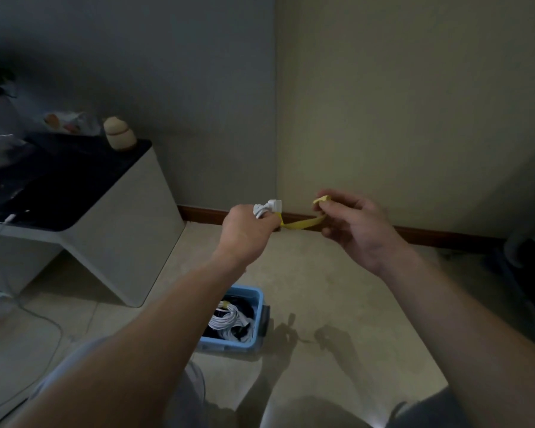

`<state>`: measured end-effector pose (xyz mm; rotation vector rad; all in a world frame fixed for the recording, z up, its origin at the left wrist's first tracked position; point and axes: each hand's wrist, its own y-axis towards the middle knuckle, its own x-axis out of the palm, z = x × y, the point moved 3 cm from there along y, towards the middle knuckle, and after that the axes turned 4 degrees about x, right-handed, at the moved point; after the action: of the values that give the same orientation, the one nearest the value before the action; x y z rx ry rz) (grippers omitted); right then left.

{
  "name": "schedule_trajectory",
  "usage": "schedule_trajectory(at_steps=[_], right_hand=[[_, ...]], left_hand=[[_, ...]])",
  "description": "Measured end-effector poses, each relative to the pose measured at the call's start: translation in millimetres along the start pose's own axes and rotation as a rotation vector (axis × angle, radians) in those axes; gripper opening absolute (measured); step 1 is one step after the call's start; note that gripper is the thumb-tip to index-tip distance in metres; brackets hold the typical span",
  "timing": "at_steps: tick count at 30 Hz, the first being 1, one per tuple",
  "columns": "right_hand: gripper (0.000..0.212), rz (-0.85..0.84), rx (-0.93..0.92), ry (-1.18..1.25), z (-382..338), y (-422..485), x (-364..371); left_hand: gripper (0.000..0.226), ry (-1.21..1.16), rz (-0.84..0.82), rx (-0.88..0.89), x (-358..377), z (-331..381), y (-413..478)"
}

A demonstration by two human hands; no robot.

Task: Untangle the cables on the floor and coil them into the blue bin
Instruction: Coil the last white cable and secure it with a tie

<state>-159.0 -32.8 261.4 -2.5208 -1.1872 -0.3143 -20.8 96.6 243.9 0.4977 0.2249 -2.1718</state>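
Note:
My left hand is raised in front of me and grips a bunched white cable whose white plug sticks out above the fist. A yellow strap runs from that bundle to my right hand, which pinches its free end between thumb and fingers. Down on the floor stands the blue bin, partly hidden behind my left forearm. Inside it lie a coiled white cable with a yellow tie and some black cable.
A white cabinet with a dark top stands at the left, a beige jar and bags on it. A thin white cord trails over the floor at the lower left. Walls meet in a corner ahead; dark objects stand at the right edge.

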Motion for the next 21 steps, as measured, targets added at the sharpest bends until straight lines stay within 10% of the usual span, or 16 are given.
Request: schedule_trajectory(at_steps=[10, 16, 21], right_hand=[[0.016, -0.185, -0.011, -0.004, 0.4, -10.6, 9.8], [0.017, -0.214, -0.064, -0.403, 1.4, -14.3, 9.5], [0.017, -0.234, -0.03, -0.436, 5.6, -18.7, 15.9]], left_hand=[[0.019, -0.044, -0.15, -0.029, 11.6, 0.4, -10.1], [0.042, -0.712, -0.367, -0.443, 24.9, 4.4, -15.8], [0.07, -0.878, -0.569, -0.411, 27.8, 10.7, -24.1]])
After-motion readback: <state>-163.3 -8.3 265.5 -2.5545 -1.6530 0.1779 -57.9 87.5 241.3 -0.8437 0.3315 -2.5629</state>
